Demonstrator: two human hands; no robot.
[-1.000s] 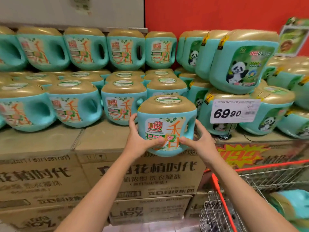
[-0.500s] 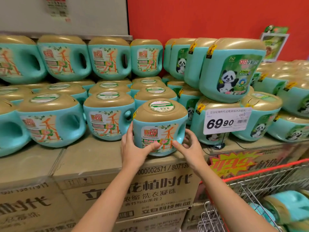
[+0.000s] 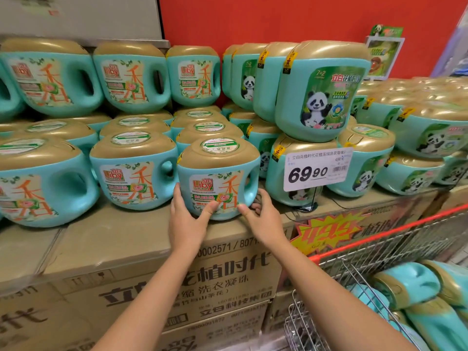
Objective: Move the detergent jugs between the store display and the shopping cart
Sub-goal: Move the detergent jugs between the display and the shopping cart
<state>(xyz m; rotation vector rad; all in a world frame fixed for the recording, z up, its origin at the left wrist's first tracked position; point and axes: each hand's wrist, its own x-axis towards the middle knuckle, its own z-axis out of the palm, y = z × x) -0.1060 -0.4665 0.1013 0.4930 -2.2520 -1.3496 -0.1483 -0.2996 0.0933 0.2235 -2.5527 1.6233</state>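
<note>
Jug point(image 3: 217, 178) sits upright on a carton point(image 3: 121, 239) at the display's front edge, just beside a second jug point(image 3: 131, 178) and near the price tag point(image 3: 317, 168). The left hand point(image 3: 186, 220) grasps its lower left side, thumb on the label; the right hand point(image 3: 264, 220) grasps its lower right, fingers curled behind. More jugs point(image 3: 410, 285) lie in the cart point(image 3: 379, 247).

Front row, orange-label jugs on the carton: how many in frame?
3. Left jug at the frame edge, middle jug beside it, right jug gripped by the left hand and right hand. More may be cut off left.
</note>
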